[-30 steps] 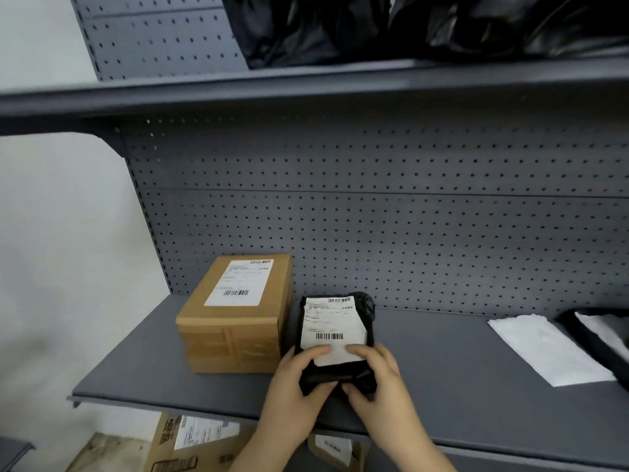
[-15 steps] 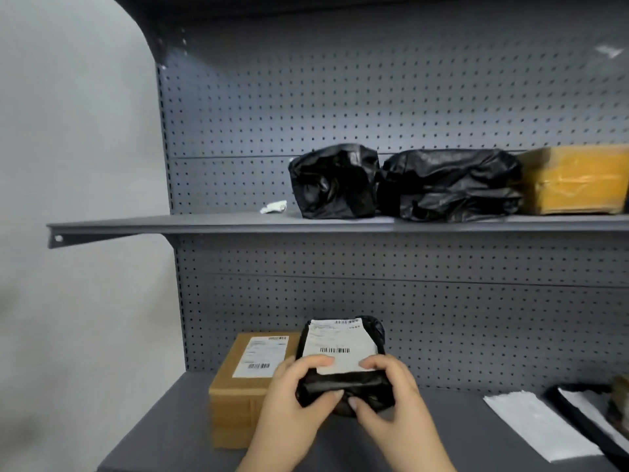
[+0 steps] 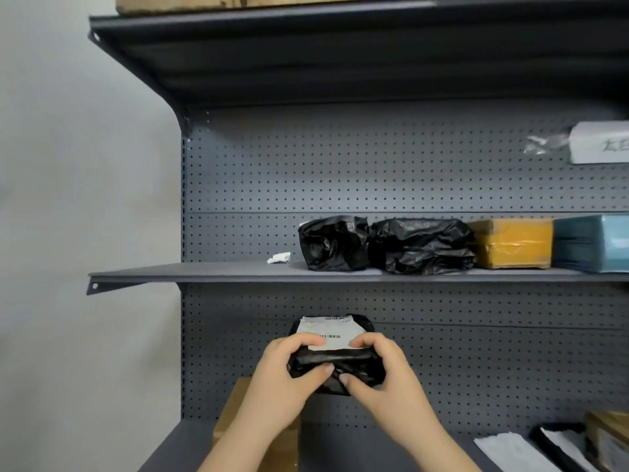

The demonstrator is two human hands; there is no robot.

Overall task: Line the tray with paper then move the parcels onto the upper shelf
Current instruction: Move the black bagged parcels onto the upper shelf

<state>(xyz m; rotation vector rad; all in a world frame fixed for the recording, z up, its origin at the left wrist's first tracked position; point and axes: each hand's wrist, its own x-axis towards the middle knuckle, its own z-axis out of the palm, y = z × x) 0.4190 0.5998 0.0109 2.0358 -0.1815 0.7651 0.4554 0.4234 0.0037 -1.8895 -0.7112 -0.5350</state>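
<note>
Gripped in 2 hands, left hand (image 3: 289, 369) and right hand (image 3: 386, 373): black parcel (image 3: 337, 367), fingers (image 3: 311, 342) curled over its label, thumbs pressing the near side, likely for a level lift. Above the fingers, upper shelf (image 3: 204, 269).

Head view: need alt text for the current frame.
A left hand and right hand grip a small black parcel with a white label, held up in front of a grey pegboard rack. Above it, the upper shelf holds a black bag, a larger black bag, a yellow box and a teal box.
</note>
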